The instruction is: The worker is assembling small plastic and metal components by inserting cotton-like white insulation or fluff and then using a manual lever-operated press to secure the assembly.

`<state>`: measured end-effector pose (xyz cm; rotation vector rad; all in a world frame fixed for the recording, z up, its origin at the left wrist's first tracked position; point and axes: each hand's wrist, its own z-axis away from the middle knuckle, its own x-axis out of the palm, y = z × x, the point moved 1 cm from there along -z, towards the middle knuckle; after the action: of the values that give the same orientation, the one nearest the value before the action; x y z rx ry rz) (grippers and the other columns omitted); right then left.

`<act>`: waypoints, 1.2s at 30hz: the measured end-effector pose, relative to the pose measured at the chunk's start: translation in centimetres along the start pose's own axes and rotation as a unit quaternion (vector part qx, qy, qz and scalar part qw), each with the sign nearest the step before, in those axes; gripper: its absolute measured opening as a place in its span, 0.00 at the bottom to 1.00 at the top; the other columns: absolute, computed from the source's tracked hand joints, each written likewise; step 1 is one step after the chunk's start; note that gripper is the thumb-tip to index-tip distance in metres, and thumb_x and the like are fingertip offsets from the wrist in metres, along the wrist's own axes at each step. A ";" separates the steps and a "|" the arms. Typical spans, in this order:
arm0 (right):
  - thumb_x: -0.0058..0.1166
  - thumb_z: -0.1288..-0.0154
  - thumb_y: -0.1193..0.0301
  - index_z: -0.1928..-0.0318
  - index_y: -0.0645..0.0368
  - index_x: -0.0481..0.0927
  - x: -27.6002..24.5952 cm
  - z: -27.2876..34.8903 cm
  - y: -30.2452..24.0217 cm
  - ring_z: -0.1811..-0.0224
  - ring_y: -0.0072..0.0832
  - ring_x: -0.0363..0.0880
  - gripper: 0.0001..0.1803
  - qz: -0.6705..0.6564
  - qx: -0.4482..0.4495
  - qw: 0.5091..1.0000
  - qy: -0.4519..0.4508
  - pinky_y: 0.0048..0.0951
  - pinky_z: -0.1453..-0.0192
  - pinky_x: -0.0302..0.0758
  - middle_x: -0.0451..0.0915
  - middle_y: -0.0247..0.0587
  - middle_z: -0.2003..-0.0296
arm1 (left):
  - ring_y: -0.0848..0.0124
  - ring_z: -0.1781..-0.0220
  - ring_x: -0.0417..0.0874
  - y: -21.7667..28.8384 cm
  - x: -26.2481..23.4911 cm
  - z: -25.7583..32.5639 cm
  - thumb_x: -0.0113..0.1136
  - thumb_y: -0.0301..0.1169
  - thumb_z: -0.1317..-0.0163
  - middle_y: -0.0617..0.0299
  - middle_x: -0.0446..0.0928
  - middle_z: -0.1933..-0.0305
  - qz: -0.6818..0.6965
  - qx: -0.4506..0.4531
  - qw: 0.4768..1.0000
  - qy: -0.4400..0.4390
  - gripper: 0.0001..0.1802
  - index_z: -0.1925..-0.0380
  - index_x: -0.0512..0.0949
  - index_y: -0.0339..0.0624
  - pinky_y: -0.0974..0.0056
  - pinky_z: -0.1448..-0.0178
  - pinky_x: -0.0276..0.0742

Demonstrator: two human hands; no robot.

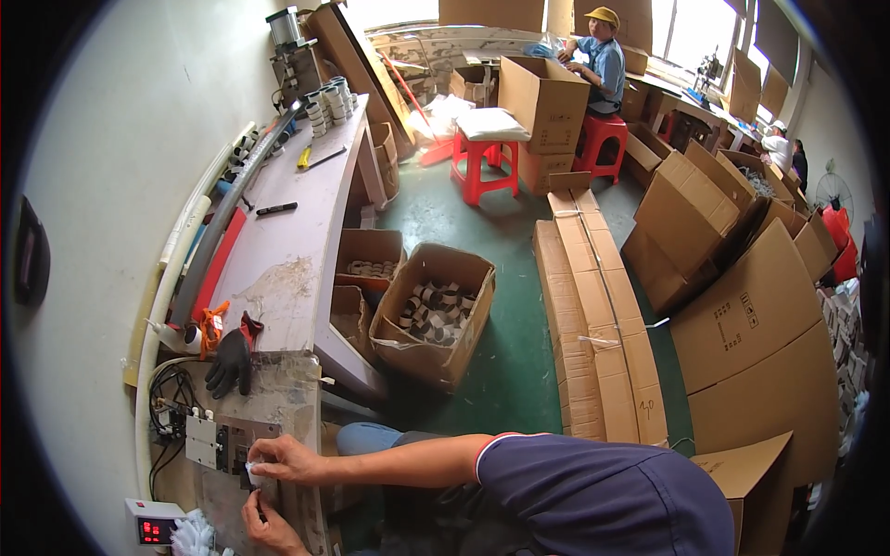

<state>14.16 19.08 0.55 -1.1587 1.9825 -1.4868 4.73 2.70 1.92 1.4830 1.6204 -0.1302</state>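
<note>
At the lower left, my right hand [286,460] pinches a small white piece [252,471] against a metal fixture [239,447] on the workbench. Just below it, my left hand [267,526] has its thumb and fingers drawn together at the fixture's near edge; whatever they hold is too small to make out. A grey metal block [201,441] with black fittings adjoins the fixture. Beside my left hand lie a heap of white translucent pieces [193,535] and a white box with a red digital display [155,519].
Farther along the bench are a black glove [232,363], a black marker [276,209] and long tubes [176,250] by the wall. An open carton [445,357] of ring-shaped parts stands on the floor beside long cartons [593,306]. A person [607,69] sits at the back.
</note>
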 end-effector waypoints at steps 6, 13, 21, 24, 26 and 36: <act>0.62 0.31 0.63 0.54 0.67 0.80 -0.2 0.0 -0.1 0.60 0.33 0.83 0.17 0.020 -0.006 1.000 -0.016 0.34 0.54 0.77 0.84 0.49 0.64 | 0.55 0.58 0.85 -0.5 0.2 0.0 0.60 0.22 0.34 0.49 0.84 0.60 0.005 0.000 1.000 -0.010 0.07 0.58 0.83 0.31 0.56 0.50 0.80; 0.61 0.31 0.64 0.55 0.67 0.81 -0.2 0.1 0.1 0.66 0.30 0.80 0.17 0.049 -0.014 0.999 -0.017 0.34 0.58 0.76 0.83 0.48 0.68 | 0.54 0.58 0.85 1.2 -0.1 -0.1 0.60 0.21 0.35 0.49 0.84 0.60 -0.004 0.004 1.000 -0.005 0.07 0.59 0.83 0.32 0.56 0.51 0.80; 0.59 0.32 0.66 0.63 0.69 0.81 0.1 0.2 -1.1 0.72 0.25 0.75 0.15 0.016 -0.017 1.000 0.002 0.33 0.64 0.74 0.77 0.45 0.76 | 0.54 0.59 0.84 0.2 -0.5 -0.1 0.61 0.21 0.35 0.49 0.83 0.62 -0.003 0.026 1.000 -0.001 0.06 0.60 0.82 0.31 0.56 0.53 0.79; 0.58 0.32 0.65 0.64 0.69 0.80 -0.4 0.1 -0.9 0.73 0.24 0.73 0.15 0.027 -0.024 0.999 0.009 0.33 0.65 0.73 0.75 0.43 0.77 | 0.54 0.59 0.84 0.5 0.0 -0.2 0.61 0.20 0.35 0.49 0.83 0.62 0.005 0.021 1.000 -0.005 0.06 0.60 0.82 0.31 0.56 0.53 0.79; 0.58 0.32 0.65 0.64 0.69 0.80 -0.7 0.1 -0.7 0.73 0.23 0.73 0.16 0.035 -0.025 0.999 0.009 0.33 0.66 0.73 0.75 0.42 0.78 | 0.54 0.59 0.84 0.7 0.3 -0.1 0.61 0.21 0.35 0.49 0.83 0.62 0.007 0.017 1.000 -0.007 0.06 0.60 0.82 0.31 0.56 0.53 0.79; 0.56 0.29 0.66 0.66 0.68 0.79 -0.6 0.1 -0.8 0.75 0.19 0.69 0.15 -0.024 0.015 0.999 -0.027 0.30 0.70 0.69 0.72 0.36 0.80 | 0.54 0.60 0.84 0.9 -0.2 -0.1 0.61 0.22 0.34 0.49 0.83 0.62 0.004 0.017 1.000 -0.005 0.06 0.60 0.82 0.31 0.56 0.52 0.79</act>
<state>14.86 19.38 1.14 -1.2289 1.9034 -1.4875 5.40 2.89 2.50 1.5122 1.6110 -0.1615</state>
